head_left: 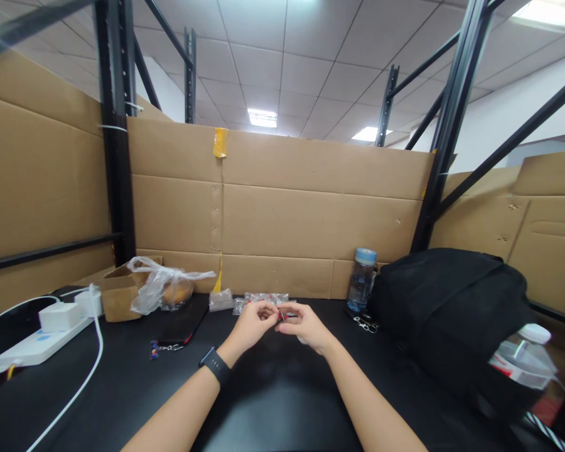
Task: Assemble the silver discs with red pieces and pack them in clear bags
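A: Two bare forearms (179, 411) reach in from the bottom edge, nearest the camera, over a black tabletop (275, 402).

B: And what is between the hands?

A: A small red piece (281, 318), right where the fingertips meet. It is too small and partly covered to make out its shape.

B: How do the fingers stand?

A: The left hand (252, 323) pinches it with thumb and forefinger. The right hand (308, 326) has its thumb and forefinger narrowly apart around it; whether they grip it too, one cannot tell.

B: What lies about them?

A: Clear packets (221, 301) just beyond the hands, and a dark watch (214, 365) on the left wrist.

B: Farther out?

A: To the left, a tied plastic bag (153, 287) beside a cardboard box (119, 296), then a white power strip (44, 348). To the right, a blue-lidded bottle (359, 284) stands upright beside a black backpack (447, 314).
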A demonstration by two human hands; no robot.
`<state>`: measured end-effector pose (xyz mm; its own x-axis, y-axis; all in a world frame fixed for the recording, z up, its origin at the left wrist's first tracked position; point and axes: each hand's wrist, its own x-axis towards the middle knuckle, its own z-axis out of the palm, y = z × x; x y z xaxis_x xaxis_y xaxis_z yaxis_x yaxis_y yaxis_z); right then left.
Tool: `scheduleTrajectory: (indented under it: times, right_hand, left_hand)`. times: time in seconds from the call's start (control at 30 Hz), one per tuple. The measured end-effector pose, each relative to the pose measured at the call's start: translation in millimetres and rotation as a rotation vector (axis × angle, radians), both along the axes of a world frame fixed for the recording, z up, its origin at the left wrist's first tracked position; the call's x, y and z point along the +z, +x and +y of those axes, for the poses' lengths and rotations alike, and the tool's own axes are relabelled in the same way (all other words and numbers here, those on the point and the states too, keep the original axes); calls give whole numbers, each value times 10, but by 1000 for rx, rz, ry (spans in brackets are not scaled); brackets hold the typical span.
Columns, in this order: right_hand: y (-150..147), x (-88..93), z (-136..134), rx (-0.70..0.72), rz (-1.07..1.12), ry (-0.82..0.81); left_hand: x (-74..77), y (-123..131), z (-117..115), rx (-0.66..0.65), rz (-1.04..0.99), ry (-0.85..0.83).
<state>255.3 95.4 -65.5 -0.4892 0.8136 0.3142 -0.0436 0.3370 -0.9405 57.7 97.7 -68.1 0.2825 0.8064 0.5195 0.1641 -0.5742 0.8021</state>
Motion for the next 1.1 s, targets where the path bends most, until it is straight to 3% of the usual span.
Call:
scheduleTrajectory:
  times: [0.1, 0.2, 0.3, 0.4, 0.63, 0.8, 0.93, 1.1]
  right_hand:
    - [96, 13, 65, -190, -200, 152]
    - [322, 36, 128, -389, -498, 330]
    - [572, 23, 178, -446, -731, 307]
    - [703, -35, 229, -417, -832, 240]
    - [646, -104, 275, -349, -881, 226]
    - [610, -99, 252, -314, -935, 245]
    - [467, -166, 305, -374, -927, 396]
    - [284, -271, 447, -418, -1024, 387]
  left_hand:
    - [68, -189, 6, 94, 264, 161]
    - [80, -416, 68, 96, 488, 187]
    - [23, -587, 165, 29, 658, 129]
    - [-41, -666, 232, -42, 763, 63]
    - [-3, -656, 190, -35, 848, 67]
    - [44, -637, 137, -22, 801, 108]
    - [38, -629, 132, -5, 748, 175]
    - [6, -594, 143, -1, 736, 220]
